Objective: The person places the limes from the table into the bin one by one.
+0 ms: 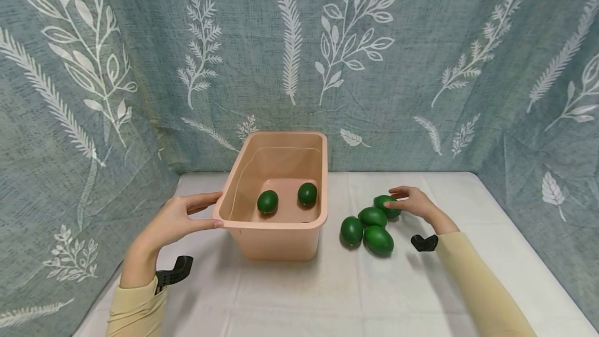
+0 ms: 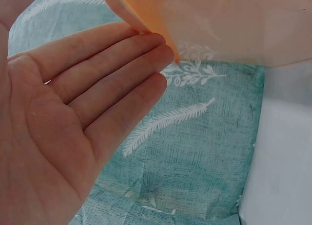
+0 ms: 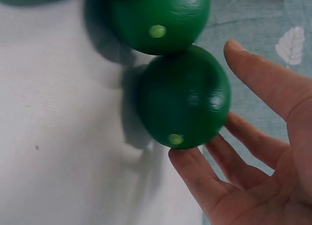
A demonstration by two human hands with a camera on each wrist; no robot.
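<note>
We see the left hand (image 1: pixel 175 218) flat-fingered against the pink tub (image 1: pixel 281 233); the right hand (image 1: pixel 414 203), grip apart, touches a green fruit (image 1: pixel 386 205).

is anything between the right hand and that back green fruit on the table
Nothing visible. The right hand already has its fingertips on the rearmost green fruit; in the right wrist view the fruit sits against the open fingers, with another green fruit touching its far side.
</note>
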